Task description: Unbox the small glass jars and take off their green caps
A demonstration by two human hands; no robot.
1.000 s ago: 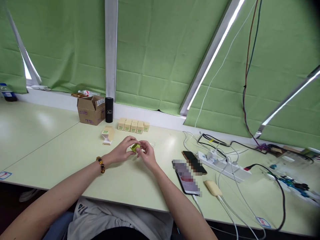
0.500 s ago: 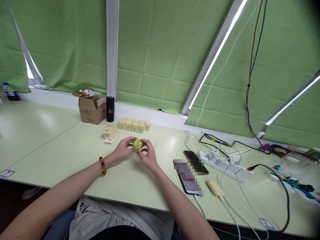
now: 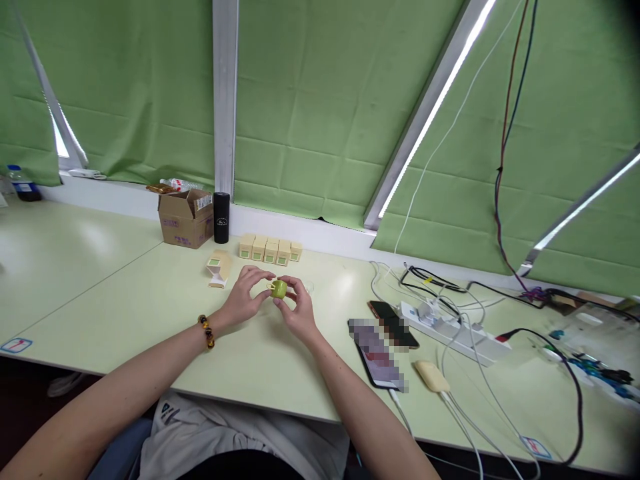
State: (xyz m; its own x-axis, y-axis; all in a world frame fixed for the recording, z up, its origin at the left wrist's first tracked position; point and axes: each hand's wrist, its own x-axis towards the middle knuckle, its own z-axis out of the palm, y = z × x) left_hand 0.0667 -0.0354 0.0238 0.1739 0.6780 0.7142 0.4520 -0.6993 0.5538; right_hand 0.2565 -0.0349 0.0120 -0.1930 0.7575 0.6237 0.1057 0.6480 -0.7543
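Between my hands, above the table, is a small glossy green cup [image 3: 279,289] with what looks like a pale handle on its left side. My right hand [image 3: 299,313] pinches the cup, thumb below and index finger above. Curved around the handle side, my left hand [image 3: 243,297] has its thumb and fingers apart; its fingertips are beside the cup, and I cannot tell whether they touch it. An opened small cream carton [image 3: 219,268] lies beyond my left hand. Behind my right hand is a clear round item [image 3: 309,288], partly hidden.
Several small cream boxes [image 3: 271,250] stand in a row at the back. A cardboard box [image 3: 186,219] and a black bottle [image 3: 221,218] are left of them. On the right lie two phones [image 3: 393,325], a power strip [image 3: 457,333], a cream power bank [image 3: 431,377] and tangled cables.
The green cup has been turned, so its handle side now shows on the left. My left fingers have spread and drawn back slightly, while my right hand keeps its pinch.
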